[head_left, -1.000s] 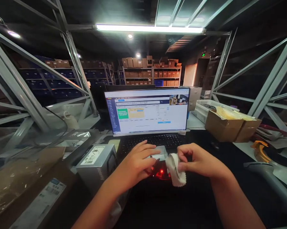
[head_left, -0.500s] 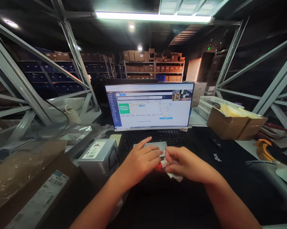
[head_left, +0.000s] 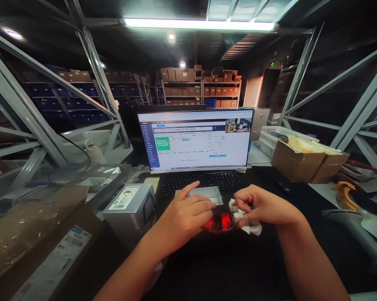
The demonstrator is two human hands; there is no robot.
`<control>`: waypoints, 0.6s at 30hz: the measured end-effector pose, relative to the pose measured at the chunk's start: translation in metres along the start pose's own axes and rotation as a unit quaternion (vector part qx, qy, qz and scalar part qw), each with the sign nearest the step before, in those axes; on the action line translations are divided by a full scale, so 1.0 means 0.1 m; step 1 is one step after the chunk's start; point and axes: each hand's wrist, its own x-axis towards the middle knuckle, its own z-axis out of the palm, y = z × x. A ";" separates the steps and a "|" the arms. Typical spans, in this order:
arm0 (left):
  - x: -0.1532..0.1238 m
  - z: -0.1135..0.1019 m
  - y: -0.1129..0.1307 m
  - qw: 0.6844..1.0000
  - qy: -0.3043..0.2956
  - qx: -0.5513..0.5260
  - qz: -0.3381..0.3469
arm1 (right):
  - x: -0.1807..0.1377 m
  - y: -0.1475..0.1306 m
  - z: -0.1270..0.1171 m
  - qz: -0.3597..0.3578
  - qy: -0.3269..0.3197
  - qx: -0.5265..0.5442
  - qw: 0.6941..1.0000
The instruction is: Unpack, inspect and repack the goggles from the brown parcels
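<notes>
My left hand (head_left: 185, 214) has its index finger raised, while its other fingers bend over the left edge of a glossy red item with a curved lower rim (head_left: 222, 221). Its exact kind I cannot make out, and my fingers hide its left side. A crumpled white tissue (head_left: 252, 228) is pinched in my right hand (head_left: 252, 205), at the right edge of the red item. Just behind them is an open, shallow grey box (head_left: 212, 193), partly covered by my left hand.
A grey product box (head_left: 130, 209) stands left of my arm, beside a brown carton (head_left: 50, 246). Behind my hands are a black keyboard (head_left: 203, 179) and a lit monitor (head_left: 197, 144). Cartons (head_left: 298, 165), a mouse (head_left: 283, 187) and an orange-and-white device (head_left: 348, 196) lie to the right.
My right hand has moved right with the tissue, away from my left hand, uncovering more of the red item. My left hand has hardly moved.
</notes>
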 end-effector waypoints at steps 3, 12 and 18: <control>0.00 0.02 0.02 1.000 -0.013 0.002 -0.008 | -0.03 -0.05 0.02 0.007 0.025 -0.044 0.999; -0.02 0.21 0.06 0.998 -0.058 0.024 0.013 | 0.10 -0.18 0.47 0.030 0.088 -0.281 0.955; -0.02 0.06 -0.01 1.000 -0.003 -0.009 -0.005 | 0.03 -0.15 0.34 -0.011 0.077 -0.090 0.993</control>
